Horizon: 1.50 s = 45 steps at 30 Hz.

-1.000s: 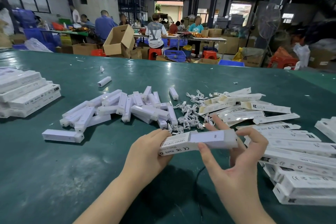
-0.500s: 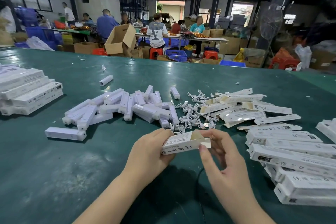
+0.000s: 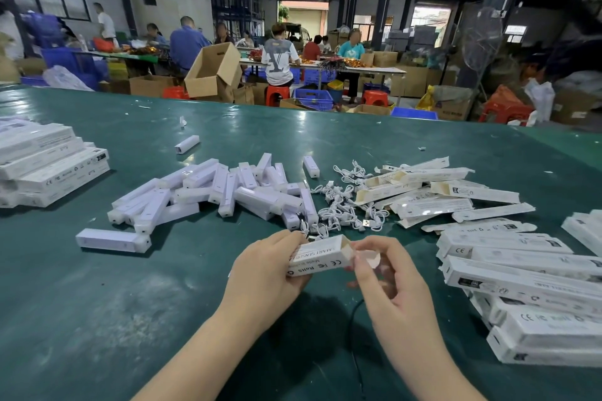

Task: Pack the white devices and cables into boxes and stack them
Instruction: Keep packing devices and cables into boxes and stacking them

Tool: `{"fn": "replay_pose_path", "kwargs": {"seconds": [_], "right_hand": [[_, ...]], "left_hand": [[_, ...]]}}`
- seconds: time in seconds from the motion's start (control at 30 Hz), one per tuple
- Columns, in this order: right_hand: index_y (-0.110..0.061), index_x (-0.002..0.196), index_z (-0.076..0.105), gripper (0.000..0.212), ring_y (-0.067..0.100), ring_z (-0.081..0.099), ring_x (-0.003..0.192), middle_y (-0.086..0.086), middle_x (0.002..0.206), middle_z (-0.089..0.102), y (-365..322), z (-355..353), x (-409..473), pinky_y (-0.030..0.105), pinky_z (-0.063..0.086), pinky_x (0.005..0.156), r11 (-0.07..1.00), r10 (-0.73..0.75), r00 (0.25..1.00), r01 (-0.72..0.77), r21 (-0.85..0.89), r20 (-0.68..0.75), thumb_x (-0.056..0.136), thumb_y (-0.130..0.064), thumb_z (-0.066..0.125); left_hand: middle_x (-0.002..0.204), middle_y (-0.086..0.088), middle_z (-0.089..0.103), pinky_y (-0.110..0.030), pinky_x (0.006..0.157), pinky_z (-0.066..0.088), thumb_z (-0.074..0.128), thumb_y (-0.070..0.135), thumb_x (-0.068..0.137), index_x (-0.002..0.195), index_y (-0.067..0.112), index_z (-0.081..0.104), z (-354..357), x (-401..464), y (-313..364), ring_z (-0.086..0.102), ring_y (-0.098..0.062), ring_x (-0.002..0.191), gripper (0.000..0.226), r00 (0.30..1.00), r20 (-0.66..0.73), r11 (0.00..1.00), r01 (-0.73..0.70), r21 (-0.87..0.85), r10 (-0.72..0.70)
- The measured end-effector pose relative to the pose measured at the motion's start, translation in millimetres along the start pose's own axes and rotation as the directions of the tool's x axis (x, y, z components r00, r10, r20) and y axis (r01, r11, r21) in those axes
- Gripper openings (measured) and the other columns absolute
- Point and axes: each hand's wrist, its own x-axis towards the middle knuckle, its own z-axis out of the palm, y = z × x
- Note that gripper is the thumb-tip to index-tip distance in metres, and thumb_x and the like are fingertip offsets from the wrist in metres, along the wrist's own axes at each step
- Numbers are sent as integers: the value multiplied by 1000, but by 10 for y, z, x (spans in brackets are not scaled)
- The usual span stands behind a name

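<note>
While the end flap was being closed: the left hand point(image 3: 265, 273) gripped a small printed box point(image 3: 321, 259), fingers curled round its far end, and the right hand point(image 3: 395, 283) pinched the open flap point(image 3: 369, 257) at the near end between thumb and fingertips.
Grip: both hands closed on the one box; neither was free.
Box in hand: held just above the worktop point(image 3: 97, 319), in front of the cable tangle.
Done, by my reading: a stack of closed boxes point(image 3: 49, 163) lay far left of the box in hand, and a heap of boxes point(image 3: 527, 277) lay just right of it, though which of these were filled I could not tell.
Left to do: a pile of white devices point(image 3: 221, 192) lay beyond and left of the box in hand, loose white cables point(image 3: 342, 208) just beyond it, and flat empty boxes point(image 3: 433, 192) beyond and right; much remained.
Surface: dark green, scuffed and dusty near the box in hand.
Room: a dim warehouse beyond the worktop, with seated workers point(image 3: 278, 58), cardboard cartons point(image 3: 215, 70), blue crates and red stools.
</note>
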Motion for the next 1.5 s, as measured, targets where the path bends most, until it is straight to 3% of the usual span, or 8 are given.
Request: {"fn": "replay_pose_path", "kwargs": {"seconds": [0.2, 0.47, 0.73, 0.9, 1.07, 1.17, 1.3, 1.5], "right_hand": [[-45, 114, 60, 42, 5, 58, 108, -20, 113, 60, 24, -36, 28, 12, 47, 85, 963, -178, 982, 188, -192, 69, 91, -9, 61], [-46, 123, 53, 53, 7, 39, 135, -25, 136, 41, 50, 0, 27, 13, 35, 104, 939, -246, 957, 275, -205, 154, 81, -17, 65], [-13, 82, 66, 9, 28, 49, 131, 7, 127, 55, 19, 78, 76, 35, 43, 103, 500, -577, 728, 673, -545, 370, 76, -8, 63], [-16, 118, 58, 31, 11, 45, 130, -9, 131, 51, 153, 153, 300, 10, 25, 105, 820, -230, 957, 289, -493, 179, 89, -7, 55], [-31, 152, 25, 53, 10, 20, 146, -7, 160, 21, 480, 223, 572, 21, 13, 117, 559, 61, 886, 352, -751, 460, 102, -26, 40], [-30, 147, 35, 48, 12, 31, 140, -9, 156, 32, 509, 320, 660, 26, 21, 114, 535, 92, 880, 351, -768, 466, 100, -27, 43], [-24, 100, 50, 13, 23, 54, 103, -5, 98, 60, 381, 352, 663, 28, 38, 80, 475, 0, 918, 349, -808, 397, 89, -30, 52], [-33, 97, 63, 16, -5, 53, 78, -12, 97, 50, 346, 99, 458, 10, 42, 73, 720, 162, 882, 201, -664, 443, 88, -19, 62]], "left_hand": [[92, 18, 65, -22, 66, 44, 72, 27, 74, 103, 36, 61, -13, 22, 10, 55, -7, 82, 32, 980, -43, 978, 188, -93, -192], [87, 10, 61, -30, 55, 44, 77, 19, 72, 99, 23, 63, -137, 50, -42, 58, -20, 74, 31, 999, -29, 997, 30, 71, -28], [68, 4, 57, -24, 50, 24, 86, 3, 49, 76, 17, 62, -240, 92, -199, 52, -24, 55, 38, 991, -135, 969, 56, 241, -24], [73, 2, 57, -28, 49, 16, 73, 9, 67, 79, 17, 57, -193, 108, -275, 38, -21, 59, 21, 944, -234, 933, 286, 219, -234], [79, 9, 48, -29, 56, 21, 62, 17, 78, 84, 26, 44, -220, 117, -315, 38, -17, 67, 20, 932, -178, 905, 352, 240, -316], [79, 11, 40, -29, 55, 20, 57, 20, 81, 92, 27, 50, -212, 109, -305, 37, -15, 69, 15, 939, -112, 902, 343, 261, -325], [86, 9, 48, -28, 56, 22, 51, 25, 84, 93, 29, 45, -215, 123, -283, 40, -16, 72, 12, 935, -24, 878, 340, 338, -353], [87, 8, 51, -28, 57, 25, 49, 23, 83, 85, 27, 37, -178, 119, -254, 41, -16, 73, 13, 956, 45, 916, 263, 303, -289]]}}
